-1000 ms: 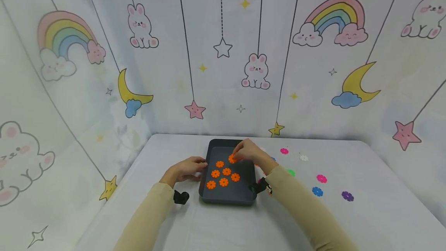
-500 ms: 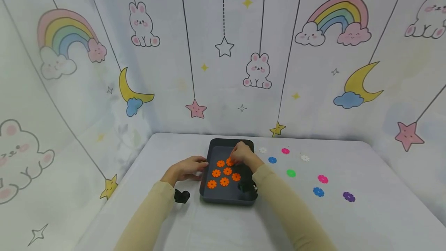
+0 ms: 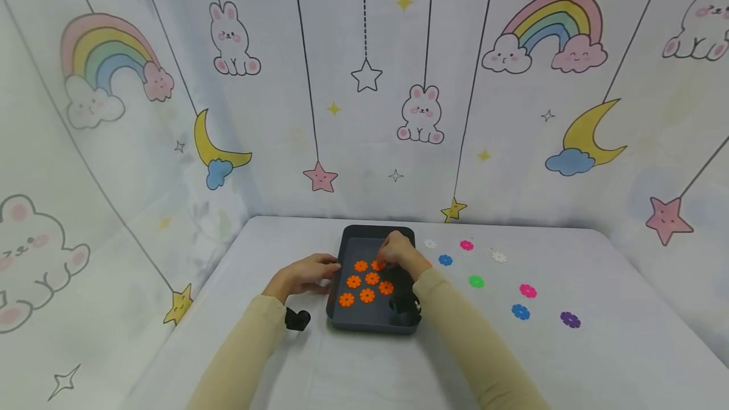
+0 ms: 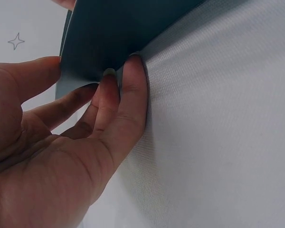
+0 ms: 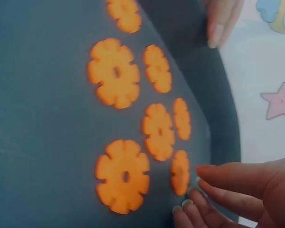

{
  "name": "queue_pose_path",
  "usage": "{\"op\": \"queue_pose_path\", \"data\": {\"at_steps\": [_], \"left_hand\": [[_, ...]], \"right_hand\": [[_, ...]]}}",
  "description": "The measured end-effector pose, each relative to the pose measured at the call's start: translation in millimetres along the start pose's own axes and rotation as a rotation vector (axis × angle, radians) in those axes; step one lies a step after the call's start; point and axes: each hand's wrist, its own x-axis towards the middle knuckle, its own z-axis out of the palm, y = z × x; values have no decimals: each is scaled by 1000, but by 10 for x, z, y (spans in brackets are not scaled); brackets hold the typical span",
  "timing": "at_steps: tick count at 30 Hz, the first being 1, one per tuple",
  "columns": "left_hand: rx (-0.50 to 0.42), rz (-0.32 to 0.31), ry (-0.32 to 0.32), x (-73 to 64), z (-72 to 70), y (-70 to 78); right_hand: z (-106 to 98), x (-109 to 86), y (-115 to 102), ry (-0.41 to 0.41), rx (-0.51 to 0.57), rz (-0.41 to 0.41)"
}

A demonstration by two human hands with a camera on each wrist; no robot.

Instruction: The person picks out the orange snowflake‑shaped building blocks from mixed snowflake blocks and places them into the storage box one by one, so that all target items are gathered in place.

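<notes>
A dark grey rectangular tray [image 3: 376, 318] lies on the white table with several orange flower-shaped discs [image 3: 367, 295] flat inside it. My left hand [image 3: 310, 274] holds the tray's left side; in the left wrist view its fingertips [image 4: 133, 71] press against the outer wall. Over the far part of the tray is my right hand [image 3: 400, 252]. In the right wrist view, the thumb and fingertips of that hand [image 5: 228, 190] stand right at the edge of one orange disc [image 5: 180, 173], which lies among the others, with nothing between them.
Right of the tray lie loose discs: blue [image 3: 445, 260], green [image 3: 476, 281], pink [image 3: 528, 291], white [image 3: 498, 257] and purple [image 3: 570, 319]. An orange disc [image 3: 429, 264] shows partly behind the right wrist. A patterned cloth wall [image 3: 370, 163] rises behind the table.
My right hand has moved left and slightly down over the tray, and the orange disc it held has come down among the others. The left hand keeps its place at the tray.
</notes>
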Motion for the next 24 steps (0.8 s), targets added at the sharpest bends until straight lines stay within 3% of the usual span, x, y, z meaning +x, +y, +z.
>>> {"op": "queue_pose_path", "data": {"at_steps": [6,10,18,24], "left_hand": [[5,-1,-2,3,2,10],[3,0,-7,0,9,21],[4,-1,-4,-11,10,20],[4,-2,-3,0,12,7]], "right_hand": [[-288,-128,-75,-67,15,-73],[-524,-231,-42,-78,16,-80],[-832,-410,324,-30,-55,-93],[-876,-419,617,-4,-107,-69]]}}
